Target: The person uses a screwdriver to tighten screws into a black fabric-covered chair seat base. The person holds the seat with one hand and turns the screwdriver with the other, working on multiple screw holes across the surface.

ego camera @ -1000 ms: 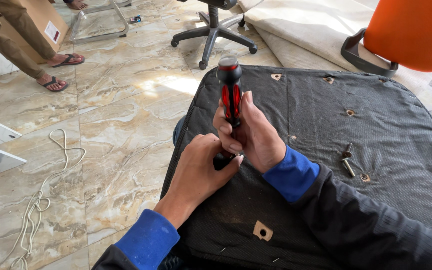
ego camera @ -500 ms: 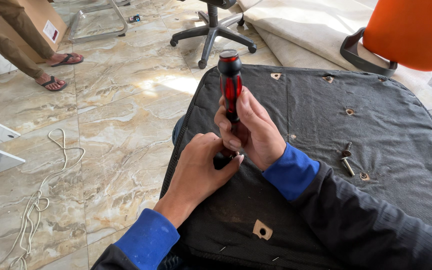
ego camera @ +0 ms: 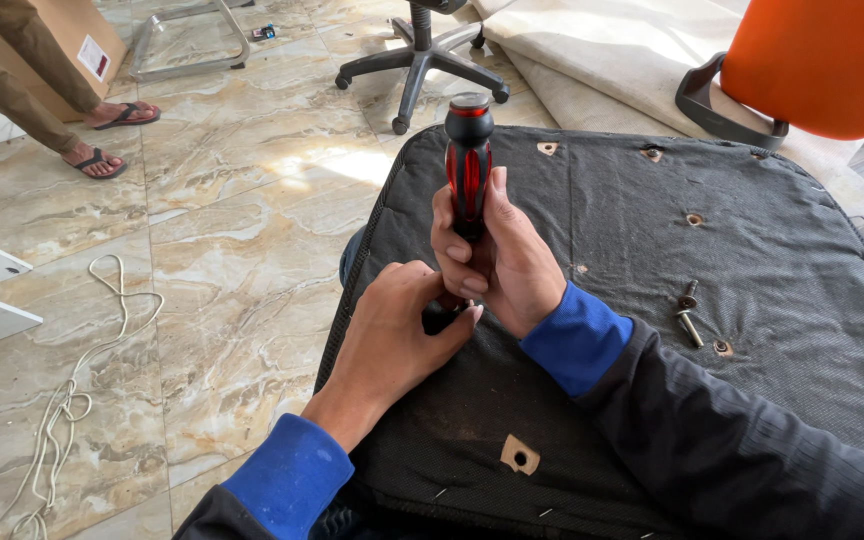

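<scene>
A brown cardboard box [ego camera: 47, 45] with a white label [ego camera: 94, 57] stands top left.

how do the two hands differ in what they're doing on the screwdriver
The right hand wraps the red and black screwdriver handle in a full grip, held upright; the left hand sits lower, fingers pinched at the base where the tool meets the black chair seat. The right hand is raised above the fabric; the left hand rests against it. Both wear blue cuffs under dark sleeves.
</scene>
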